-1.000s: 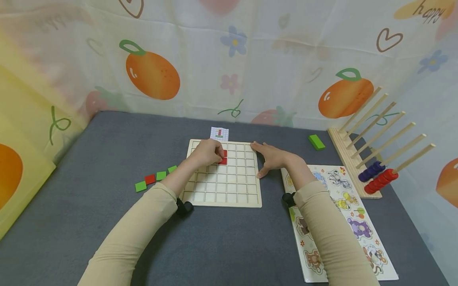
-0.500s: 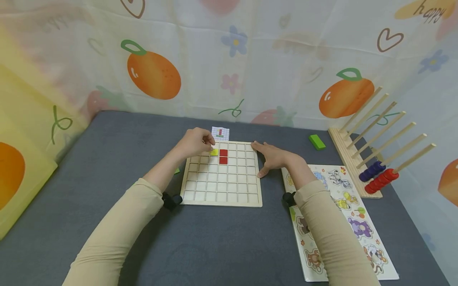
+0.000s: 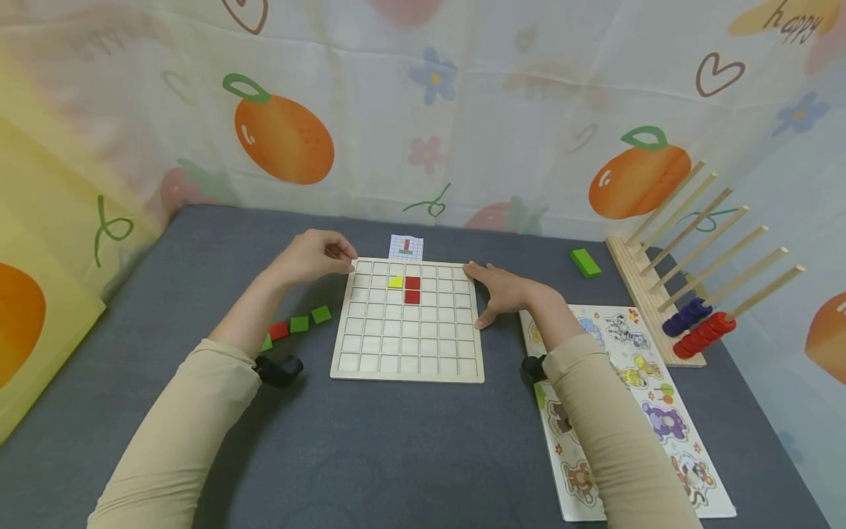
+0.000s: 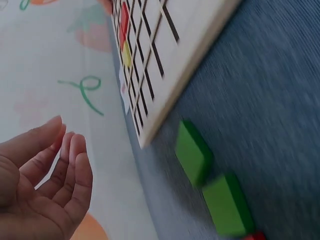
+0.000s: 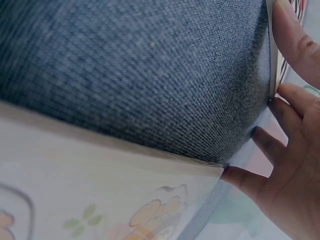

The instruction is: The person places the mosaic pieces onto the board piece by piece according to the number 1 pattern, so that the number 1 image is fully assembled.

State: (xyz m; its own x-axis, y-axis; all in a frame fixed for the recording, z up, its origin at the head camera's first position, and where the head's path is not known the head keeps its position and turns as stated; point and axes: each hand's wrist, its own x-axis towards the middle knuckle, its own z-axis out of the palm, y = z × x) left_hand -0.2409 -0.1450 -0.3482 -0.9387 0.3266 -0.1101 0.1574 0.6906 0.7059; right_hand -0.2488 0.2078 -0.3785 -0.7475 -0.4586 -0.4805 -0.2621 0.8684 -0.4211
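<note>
A pale wooden grid board (image 3: 407, 366) lies mid-table. Two red tiles (image 3: 413, 290), one above the other, fill cells in its upper part. Left of the upper one sits a yellow tile (image 3: 395, 281). My left hand (image 3: 312, 257) hovers by the board's upper left corner, its fingers loosely bent; in the left wrist view nothing shows between thumb and fingertips. My right hand (image 3: 507, 289) rests along the board's right edge, with thumb and fingers spread. Left of the board, green blocks (image 3: 299, 324) and a red block (image 3: 279, 330) form a slanting row, partly hidden by my left forearm.
A small gridded pattern card (image 3: 406, 248) lies behind the board. On the right are a white animal puzzle board (image 3: 615, 426), under my right forearm, and a wooden peg rack (image 3: 634, 283) with blue and red rings. Near the rack lies a bright green block (image 3: 584, 263).
My left hand has let go of the yellow tile, now in its cell beside the red ones, and moved left off the grid. My right hand stays at the board's edge.
</note>
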